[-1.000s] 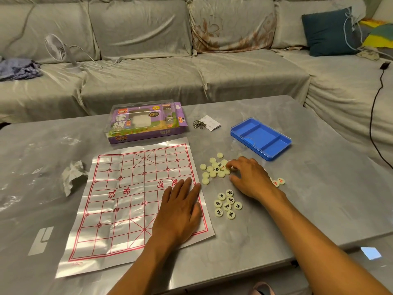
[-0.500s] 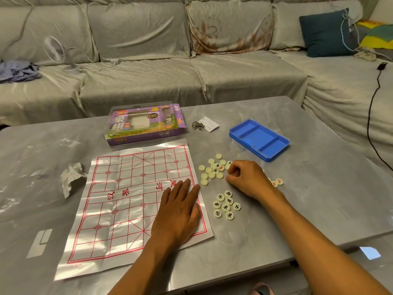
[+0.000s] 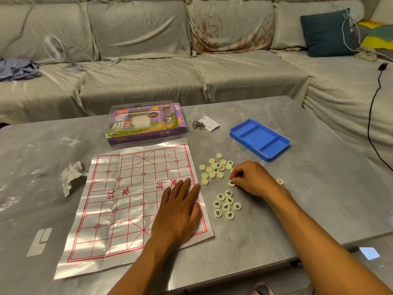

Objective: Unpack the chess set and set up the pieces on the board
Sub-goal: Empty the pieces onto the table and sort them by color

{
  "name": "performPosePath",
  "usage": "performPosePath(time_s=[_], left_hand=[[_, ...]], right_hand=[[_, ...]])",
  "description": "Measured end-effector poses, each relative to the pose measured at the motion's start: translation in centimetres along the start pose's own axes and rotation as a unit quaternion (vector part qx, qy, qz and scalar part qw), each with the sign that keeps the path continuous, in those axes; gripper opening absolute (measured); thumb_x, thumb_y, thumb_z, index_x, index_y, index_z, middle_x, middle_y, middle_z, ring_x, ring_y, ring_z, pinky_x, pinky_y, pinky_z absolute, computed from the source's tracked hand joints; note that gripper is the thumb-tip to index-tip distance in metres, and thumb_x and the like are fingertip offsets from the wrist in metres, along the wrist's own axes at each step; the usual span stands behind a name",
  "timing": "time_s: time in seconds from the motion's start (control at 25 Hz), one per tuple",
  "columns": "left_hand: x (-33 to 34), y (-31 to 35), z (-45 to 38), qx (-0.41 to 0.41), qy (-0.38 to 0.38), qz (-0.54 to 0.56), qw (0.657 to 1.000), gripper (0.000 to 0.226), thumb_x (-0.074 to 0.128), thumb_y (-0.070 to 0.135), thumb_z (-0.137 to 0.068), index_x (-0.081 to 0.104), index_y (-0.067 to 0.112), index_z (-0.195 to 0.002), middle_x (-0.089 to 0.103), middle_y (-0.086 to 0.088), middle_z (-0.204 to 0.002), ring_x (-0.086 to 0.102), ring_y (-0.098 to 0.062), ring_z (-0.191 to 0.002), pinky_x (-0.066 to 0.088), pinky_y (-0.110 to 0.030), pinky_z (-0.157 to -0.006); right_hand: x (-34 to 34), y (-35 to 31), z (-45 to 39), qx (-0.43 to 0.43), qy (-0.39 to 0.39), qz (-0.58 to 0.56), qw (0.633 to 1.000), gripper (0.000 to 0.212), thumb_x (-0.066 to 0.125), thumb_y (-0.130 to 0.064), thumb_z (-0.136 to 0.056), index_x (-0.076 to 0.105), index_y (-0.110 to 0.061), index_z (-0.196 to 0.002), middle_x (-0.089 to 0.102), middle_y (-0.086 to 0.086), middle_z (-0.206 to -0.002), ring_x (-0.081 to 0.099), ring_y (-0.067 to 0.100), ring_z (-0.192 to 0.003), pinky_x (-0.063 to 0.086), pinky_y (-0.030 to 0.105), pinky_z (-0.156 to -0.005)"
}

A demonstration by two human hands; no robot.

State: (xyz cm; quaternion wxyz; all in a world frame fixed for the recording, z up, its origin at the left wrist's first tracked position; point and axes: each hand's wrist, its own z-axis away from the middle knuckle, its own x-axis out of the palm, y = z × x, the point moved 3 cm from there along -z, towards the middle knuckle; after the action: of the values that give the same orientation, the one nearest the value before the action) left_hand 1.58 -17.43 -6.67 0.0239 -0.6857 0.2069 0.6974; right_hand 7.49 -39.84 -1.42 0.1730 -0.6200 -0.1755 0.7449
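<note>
Head view, left hand (image 3: 178,211) flat on board (image 3: 127,199), right hand (image 3: 252,178) pinching piece (image 3: 231,183).

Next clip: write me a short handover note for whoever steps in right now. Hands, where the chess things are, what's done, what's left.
Left hand: flat, fingers straight, pressing the paper board down near its right edge.
Right hand: pinching one piece on the table, right of the board.
Pieces: unsorted pile beyond that hand; face-up black group nearer the person; one red piece beside the right wrist.
Done: board unfolded, pieces out; blue tray empty.
Left: all pieces; none stand on the board.
</note>
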Motion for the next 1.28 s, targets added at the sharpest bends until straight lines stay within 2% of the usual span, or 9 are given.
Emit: performPosePath(time_s=[0.12, 0.2, 0.28, 0.36, 0.6, 0.72, 0.84, 1.12, 1.28], left_hand=[[0.0, -0.1, 0.0, 0.000, 0.001, -0.006, 1.000, 0.081, -0.028, 0.068, -0.072, -0.010, 0.043, -0.147, -0.023, 0.018, -0.150, -0.025, -0.007, -0.139, -0.018, -0.034, -0.114], [0.0, 0.0, -0.1, 0.000, -0.001, -0.002, 1.000, 0.082, -0.028, 0.069, -0.071, -0.009, 0.043, -0.147, -0.023, 0.018, -0.150, -0.024, -0.007, -0.140, -0.018, -0.034, -0.114], [0.0, 0.0, -0.1, 0.001, 0.000, -0.003, 1.000, 0.083, -0.030, 0.069, -0.070, -0.009, 0.043, -0.147, -0.023, 0.018, -0.150, -0.024, -0.007, -0.140, -0.018, -0.034, -0.114], [0.0, -0.1, 0.0, 0.001, -0.001, -0.002, 1.000, 0.081, -0.029, 0.069, -0.071, -0.010, 0.044, -0.146, -0.023, 0.018, -0.150, -0.024, -0.007, -0.140, -0.018, -0.034, -0.114], [0.1, -0.1, 0.0, 0.001, -0.001, -0.005, 1.000, 0.081, -0.029, 0.068, -0.072, -0.010, 0.043, -0.147, -0.020, 0.017, -0.153, -0.020, -0.008, -0.143, -0.015, -0.035, -0.116], [0.1, -0.1, 0.0, 0.001, 0.001, -0.007, 1.000, 0.080, -0.029, 0.068, -0.072, -0.012, 0.044, -0.146, -0.021, 0.017, -0.153, -0.021, -0.008, -0.143, -0.016, -0.034, -0.116], [0.1, -0.1, 0.0, 0.001, 0.001, -0.006, 1.000, 0.076, -0.025, 0.067, -0.075, -0.011, 0.044, -0.146, -0.019, 0.016, -0.154, -0.021, -0.008, -0.142, -0.017, -0.034, -0.114], [0.0, -0.1, 0.0, 0.002, 0.004, -0.005, 1.000, 0.076, -0.024, 0.067, -0.075, -0.011, 0.044, -0.146, -0.018, 0.016, -0.154, -0.020, -0.009, -0.143, -0.017, -0.034, -0.114], [0.0, -0.1, 0.0, 0.001, 0.003, -0.008, 1.000, 0.079, -0.027, 0.068, -0.073, -0.011, 0.044, -0.146, -0.020, 0.017, -0.153, -0.020, -0.009, -0.143, -0.016, -0.035, -0.116]], right_hand=[[-0.2, -0.4, 0.4, 0.001, -0.094, -0.011, 0.995, 0.008, 0.069, -0.019, -0.086, 0.074, -0.022, -0.092, 0.068, -0.006, -0.095, 0.061, 0.009, -0.087, 0.054, 0.027, -0.081], [-0.5, -0.5, 0.2, -0.009, -0.004, -0.009, 1.000, 0.012, 0.064, -0.022, -0.090, 0.069, -0.021, -0.101, 0.066, -0.004, -0.103, 0.059, 0.009, -0.091, 0.053, 0.028, -0.083], [-0.5, -0.4, 0.0, -0.011, 0.100, 0.055, 0.993, 0.025, 0.059, -0.030, -0.094, 0.060, -0.021, -0.117, 0.061, -0.002, -0.116, 0.054, 0.015, -0.104, 0.050, 0.031, -0.087], [0.2, 0.0, -0.2, -0.008, 0.112, 0.100, 0.989, 0.035, 0.058, -0.037, -0.093, 0.057, -0.021, -0.123, 0.058, 0.000, -0.120, 0.050, 0.019, -0.110, 0.048, 0.032, -0.088], [0.8, 0.7, -0.7, -0.022, 0.096, 0.033, 0.995, 0.024, 0.053, -0.033, -0.097, 0.070, -0.015, -0.099, 0.067, 0.001, -0.096, 0.057, 0.018, -0.094, 0.052, 0.038, -0.081], [0.5, 1.0, -0.6, -0.008, 0.088, -0.005, 0.996, 0.024, 0.052, -0.030, -0.098, 0.072, -0.016, -0.096, 0.069, 0.001, -0.091, 0.060, 0.016, -0.084, 0.054, 0.039, -0.079], [0.4, 0.8, -0.4, -0.012, 0.082, 0.014, 0.996, 0.025, 0.053, -0.030, -0.098, 0.071, -0.017, -0.088, 0.066, -0.001, -0.082, 0.060, 0.016, -0.079, 0.054, 0.037, -0.074], [0.4, 0.2, -0.2, -0.012, 0.099, 0.020, 0.995, 0.015, 0.059, -0.021, -0.094, 0.073, -0.016, -0.093, 0.071, 0.001, -0.090, 0.062, 0.013, -0.080, 0.055, 0.032, -0.076], [-0.2, 0.1, 0.2, -0.033, 0.077, -0.003, 0.996, 0.010, 0.065, -0.032, -0.090, 0.067, -0.024, -0.096, 0.064, -0.008, -0.090, 0.059, 0.009, -0.083, 0.053, 0.028, -0.075]])
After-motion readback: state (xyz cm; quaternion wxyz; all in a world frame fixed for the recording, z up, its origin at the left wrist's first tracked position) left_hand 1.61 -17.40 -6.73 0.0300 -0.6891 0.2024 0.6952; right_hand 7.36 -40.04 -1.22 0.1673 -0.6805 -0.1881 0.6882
